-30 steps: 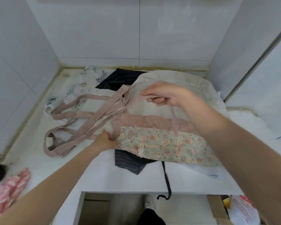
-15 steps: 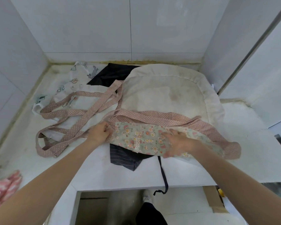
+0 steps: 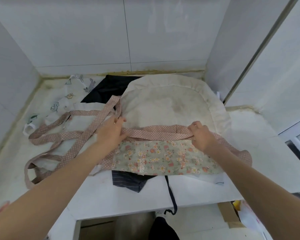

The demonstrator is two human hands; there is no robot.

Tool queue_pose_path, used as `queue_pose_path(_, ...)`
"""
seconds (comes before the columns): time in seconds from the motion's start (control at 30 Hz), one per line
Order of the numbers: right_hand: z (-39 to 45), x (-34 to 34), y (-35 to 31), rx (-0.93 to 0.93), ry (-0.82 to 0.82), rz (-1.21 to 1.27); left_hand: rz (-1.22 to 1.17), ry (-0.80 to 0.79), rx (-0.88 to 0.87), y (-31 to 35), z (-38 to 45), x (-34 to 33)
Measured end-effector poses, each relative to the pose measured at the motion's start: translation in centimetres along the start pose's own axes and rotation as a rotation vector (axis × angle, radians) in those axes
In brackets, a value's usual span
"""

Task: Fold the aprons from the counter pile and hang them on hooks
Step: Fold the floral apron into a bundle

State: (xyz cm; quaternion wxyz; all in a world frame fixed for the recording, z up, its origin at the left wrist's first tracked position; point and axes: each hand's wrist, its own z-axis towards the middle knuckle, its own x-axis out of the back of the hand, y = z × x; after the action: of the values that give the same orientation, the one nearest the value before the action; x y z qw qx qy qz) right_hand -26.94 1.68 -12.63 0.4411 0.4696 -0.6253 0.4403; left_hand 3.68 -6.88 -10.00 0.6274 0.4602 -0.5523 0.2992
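A: Several aprons lie piled on the white counter (image 3: 197,193), none of them in any box or bin. At the lower right, below the counter edge, a brown cardboard box (image 3: 228,216) shows something yellow and some white plastic inside; I cannot tell what they are.

B: And the room?

A: White tiled walls (image 3: 93,32) close in the counter on the left, back and right. From the left: a white apron printed with rabbits and leaves (image 3: 71,96), a black cloth (image 3: 109,89) behind, a dark striped apron (image 3: 128,180) poking out at the front edge, and on top the cream apron with pink dotted straps and a floral panel (image 3: 166,108).

B: The hands?

A: The left hand (image 3: 112,134) has its fingers curled around the pink dotted band (image 3: 156,134) where the loose straps meet it. The right hand (image 3: 200,135) pinches the same band further right, just above the floral panel (image 3: 164,158). The band runs taut between them.
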Motion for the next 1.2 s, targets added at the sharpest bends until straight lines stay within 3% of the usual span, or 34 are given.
queue_pose_path(0.1,2.0,-1.1,0.7,-0.057,-0.054,0.042,0.246,-0.266,0.103,0.3,2.2,-0.5)
queue_pose_path(0.17,3.6,-1.4,1.7,-0.14,-0.133,0.127,0.259,-0.318,0.129,0.0,3.8,-0.7)
queue_pose_path(0.27,5.1,-1.2,3.7,-0.175,-0.172,0.091,-0.046,-0.359,0.172,-1.2,6.2,-0.7)
queue_pose_path(0.37,6.0,-0.1,4.7,-0.155,-0.256,0.029,-0.5,-0.584,0.342,-1.9,7.4,0.3)
queue_pose_path(0.47,6.6,2.0,4.9,-0.221,-0.451,0.019,-0.651,-0.784,0.395,-2.5,8.2,1.1)
queue_pose_path(0.53,6.9,3.1,5.2,-0.245,-0.48,0.014,-0.693,-0.859,0.412,-2.6,8.6,0.9)
queue_pose_path(0.67,7.0,3.9,5.5,-0.222,-0.376,0.173,-0.564,-0.651,0.432,-2.4,9.1,-0.8)
queue_pose_path(0.77,6.5,3.5,4.8,-0.058,-0.315,0.401,-0.488,-0.624,0.433,-2.2,9.1,-1.7)
queue_pose_path(0.9,5.6,1.2,4.2,0.125,-0.388,0.143,-0.484,-0.59,0.436,-1.9,8.5,-1.5)
queue_pose_path(0.97,5.3,0.2,4.5,0.119,-0.28,0.096,-0.507,-0.573,0.438,-2.0,8.3,-1.3)
queue_pose_path(1.07,5.1,0.7,4.8,0.069,-0.046,0.317,-0.555,-0.54,0.442,-2.3,7.8,-0.9)
queue_pose_path(1.2,4.0,4.4,4.9,-0.092,-0.122,0.835,-0.562,-0.508,0.432,-2.7,7.3,-0.5)
